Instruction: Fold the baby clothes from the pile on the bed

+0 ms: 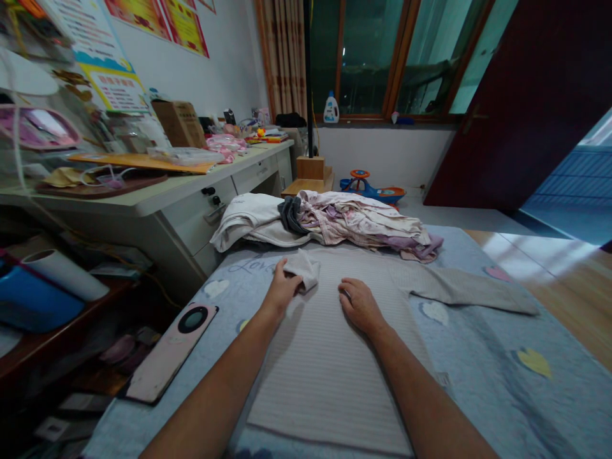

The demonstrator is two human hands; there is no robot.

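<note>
Left hand (285, 288) gripping sleeve (306, 268), right hand (359, 303) over shirt (335, 376) — clothes (354, 220) beyond

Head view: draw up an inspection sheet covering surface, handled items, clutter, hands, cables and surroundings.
Surface: pale blue patterned bedspread
Handled items: striped grey shirt, spread out, one sleeve extended rightward
Clutter: phone at left; clothes pile beyond the shirt
Hands: left hand holds folded grey cloth; right hand over the shirt, fingers curled
Cables: white cord at far left
Surroundings: crowded desk, window, dark door
</note>
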